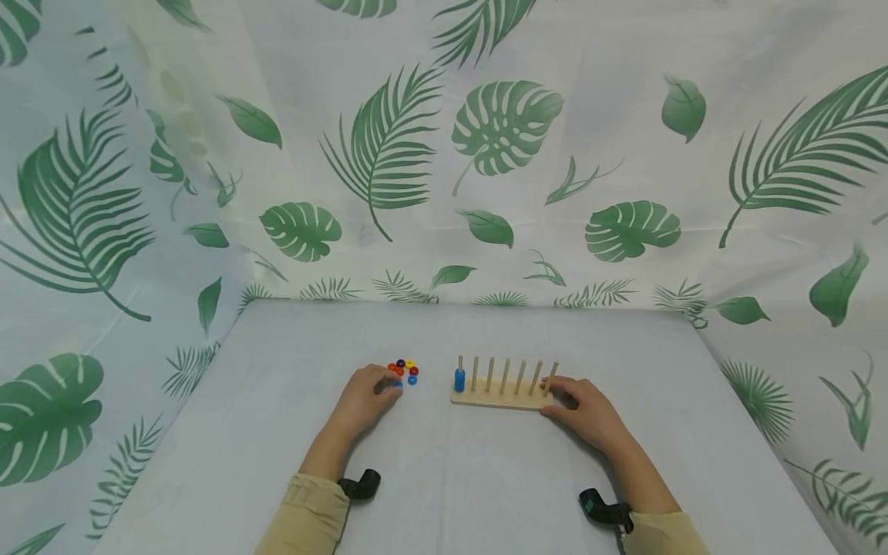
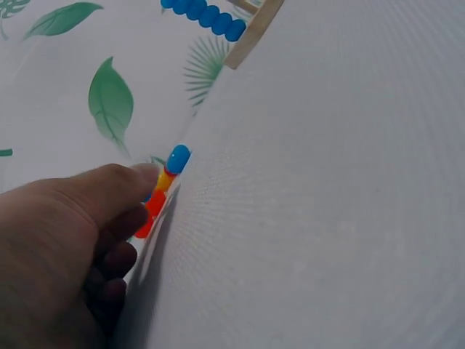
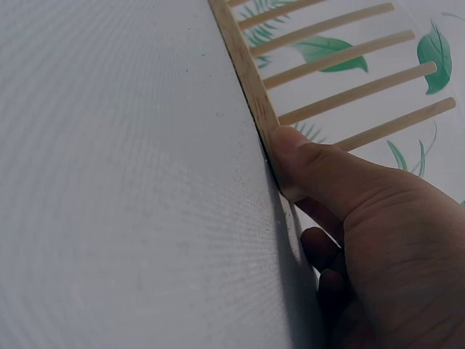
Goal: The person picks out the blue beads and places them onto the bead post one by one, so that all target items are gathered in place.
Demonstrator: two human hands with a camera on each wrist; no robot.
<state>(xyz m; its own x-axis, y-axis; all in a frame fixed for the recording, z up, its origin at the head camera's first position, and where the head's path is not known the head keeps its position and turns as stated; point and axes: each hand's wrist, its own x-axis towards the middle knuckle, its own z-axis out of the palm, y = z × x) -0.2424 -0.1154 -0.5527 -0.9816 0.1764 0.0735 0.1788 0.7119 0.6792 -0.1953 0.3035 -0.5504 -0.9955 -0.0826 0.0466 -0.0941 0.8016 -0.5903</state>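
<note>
A wooden peg board (image 1: 499, 399) with several upright pegs lies on the table, and blue beads (image 1: 459, 380) are stacked on its leftmost peg. My right hand (image 1: 586, 412) grips the board's right end, the thumb (image 3: 290, 142) on the front edge of the base. Left of the board is a small group of loose beads (image 1: 414, 371) in red, orange, yellow, dark purple and blue. At this group's near side my left hand (image 1: 364, 397) pinches a blue bead (image 1: 398, 384) between thumb and forefinger. In the left wrist view the thumb mostly hides that bead.
A pale cloth covers the table (image 1: 486, 478). Leaf-printed sheets (image 1: 416, 177) hang behind it and on both sides. Each wrist wears a black camera, one at the left sleeve (image 1: 305, 509) and one at the right sleeve (image 1: 662, 533).
</note>
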